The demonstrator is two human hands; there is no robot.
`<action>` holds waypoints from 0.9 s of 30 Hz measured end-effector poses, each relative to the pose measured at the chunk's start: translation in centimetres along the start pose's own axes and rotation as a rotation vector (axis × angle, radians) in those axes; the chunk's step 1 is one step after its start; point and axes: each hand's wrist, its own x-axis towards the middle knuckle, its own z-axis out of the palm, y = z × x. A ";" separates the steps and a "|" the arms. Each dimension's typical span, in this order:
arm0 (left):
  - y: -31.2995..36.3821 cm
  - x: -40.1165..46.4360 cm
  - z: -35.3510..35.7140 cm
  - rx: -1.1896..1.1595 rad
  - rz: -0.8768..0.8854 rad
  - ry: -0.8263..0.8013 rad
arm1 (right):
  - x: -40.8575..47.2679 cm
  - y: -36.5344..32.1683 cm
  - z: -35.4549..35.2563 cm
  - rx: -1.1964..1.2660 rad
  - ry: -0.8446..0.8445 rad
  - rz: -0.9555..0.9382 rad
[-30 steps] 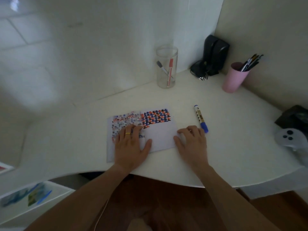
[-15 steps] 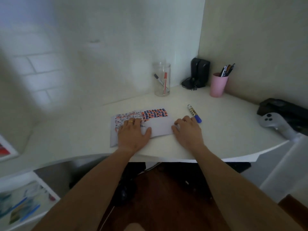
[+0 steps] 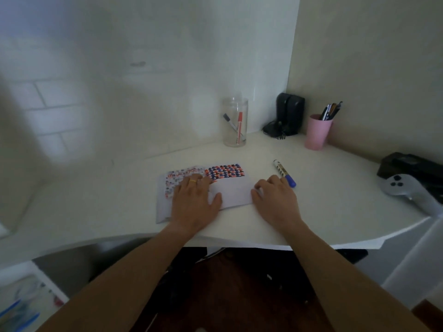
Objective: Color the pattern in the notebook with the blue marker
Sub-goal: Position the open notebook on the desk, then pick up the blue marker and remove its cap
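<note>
Both hands lie flat and empty: left hand [image 3: 195, 202] on the notebook [image 3: 236, 192] at frame centre, right hand [image 3: 275, 200] beside the capped blue marker [image 3: 284, 173]. Colouring seems partly done; marker not yet picked up.

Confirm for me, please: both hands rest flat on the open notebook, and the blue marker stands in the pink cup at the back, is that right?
Not quite. The head view shows the blue marker lying on the desk just beyond the right hand, not in the pink cup. The left hand and right hand do rest on the notebook.
</note>
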 end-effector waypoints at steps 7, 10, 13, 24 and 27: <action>-0.8 0.3 1.0 0.011 0.120 -0.002 | 0.5 0.6 0.4 0.057 0.017 0.005; -0.8 0.5 1.1 0.019 0.103 -0.009 | 2.2 1.5 0.0 -0.003 0.170 0.029; -0.7 0.7 1.2 0.030 0.094 -0.033 | 4.8 2.9 -0.4 -0.150 0.188 0.050; -0.7 0.8 0.9 0.014 0.070 -0.063 | 8.3 2.8 0.9 -0.424 -0.108 0.059; -0.8 0.8 0.9 -0.009 0.069 -0.069 | 9.3 0.4 0.7 -0.290 -0.028 0.001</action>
